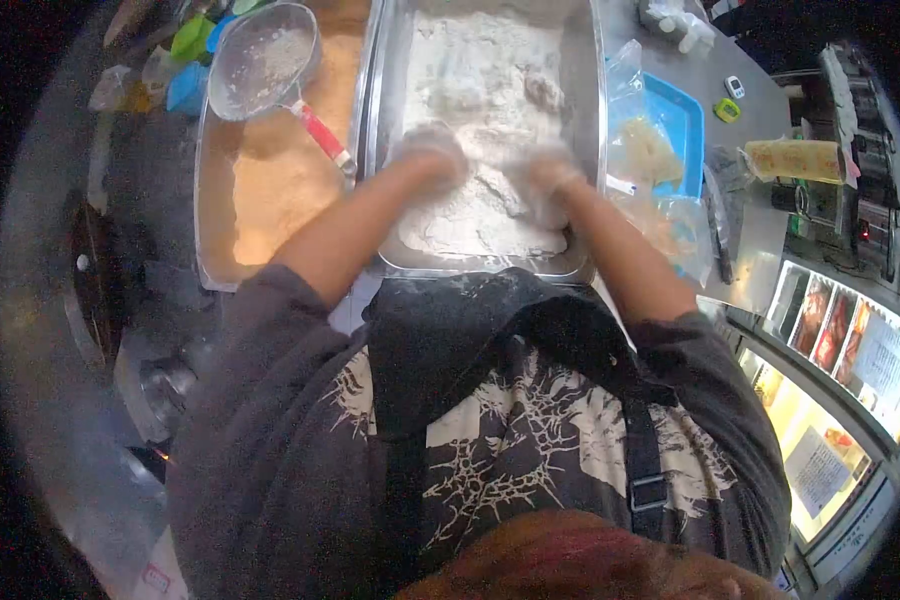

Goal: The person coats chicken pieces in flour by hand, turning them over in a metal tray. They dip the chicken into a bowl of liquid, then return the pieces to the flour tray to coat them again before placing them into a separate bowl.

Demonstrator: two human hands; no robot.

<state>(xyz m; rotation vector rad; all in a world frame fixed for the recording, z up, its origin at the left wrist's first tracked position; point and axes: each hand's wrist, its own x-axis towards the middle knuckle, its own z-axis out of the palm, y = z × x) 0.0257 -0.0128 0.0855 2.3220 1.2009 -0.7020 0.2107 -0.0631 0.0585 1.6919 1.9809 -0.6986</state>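
Note:
A deep metal tray [587,110] in front of me holds a thick layer of white powder like flour [485,60]. Both of my hands are down in it, coated white and smeared by motion. My left hand [432,155] is at the tray's left side, and my right hand [550,178] is at its right side. Between them the powder is heaped and uneven. Lumps, perhaps coated pieces [542,90], show near the far right of the powder. My fingers are too blurred to show whether they grip anything.
At left, a second tray [202,215] holds orange-tan powder, with a red-handled strainer [320,135] lying across it. To the right are a blue tray [685,115], plastic bags [675,225], two small timers [728,110] and a yellow packet [795,160].

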